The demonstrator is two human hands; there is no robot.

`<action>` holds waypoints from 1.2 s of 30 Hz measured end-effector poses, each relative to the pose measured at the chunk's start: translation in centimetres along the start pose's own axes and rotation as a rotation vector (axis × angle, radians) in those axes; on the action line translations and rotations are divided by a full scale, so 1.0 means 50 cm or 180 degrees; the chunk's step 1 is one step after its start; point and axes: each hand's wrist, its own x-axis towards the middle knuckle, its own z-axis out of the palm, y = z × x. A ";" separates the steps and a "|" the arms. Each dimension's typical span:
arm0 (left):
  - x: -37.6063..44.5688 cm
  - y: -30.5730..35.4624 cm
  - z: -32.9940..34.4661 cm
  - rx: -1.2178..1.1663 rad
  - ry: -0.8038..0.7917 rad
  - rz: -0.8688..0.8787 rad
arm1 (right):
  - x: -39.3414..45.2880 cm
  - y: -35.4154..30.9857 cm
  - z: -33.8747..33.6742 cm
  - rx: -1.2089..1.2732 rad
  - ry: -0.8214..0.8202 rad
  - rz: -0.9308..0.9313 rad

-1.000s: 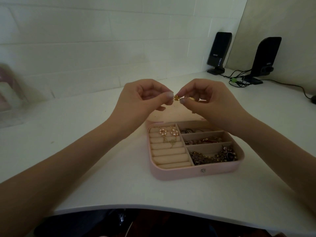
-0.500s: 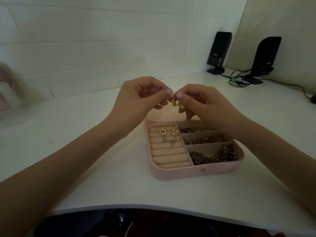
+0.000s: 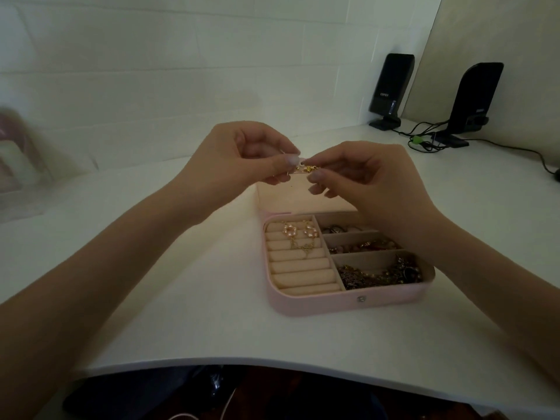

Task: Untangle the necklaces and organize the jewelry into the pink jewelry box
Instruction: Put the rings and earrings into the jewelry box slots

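A pink jewelry box [image 3: 321,304] lies open on the white desk, its lid flat behind it. Two pink flower earrings [image 3: 298,231] and a thin gold chain rest on the ring rolls at its left. Three compartments at its right hold mixed pieces; the nearest holds a tangle of dark chains [image 3: 378,275]. Above the lid, my left hand [image 3: 239,162] and my right hand [image 3: 372,177] meet fingertip to fingertip and pinch a small gold jewelry piece [image 3: 306,169] between them. Much of that piece is hidden by my fingers.
Two black speakers [image 3: 391,86] [image 3: 475,101] stand at the back right with cables [image 3: 424,140] trailing over the desk. A blurred pinkish object [image 3: 15,165] sits at the far left. The desk's curved front edge [image 3: 272,362] runs across the bottom.
Both hands stayed together above the lid. The gold piece has been turned between the fingertips and now lies level between them; the hands shifted slightly.
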 end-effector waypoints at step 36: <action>-0.006 -0.012 -0.024 0.1455 -0.2041 -0.0609 | -0.018 -0.041 0.001 -0.0807 -0.1829 0.0030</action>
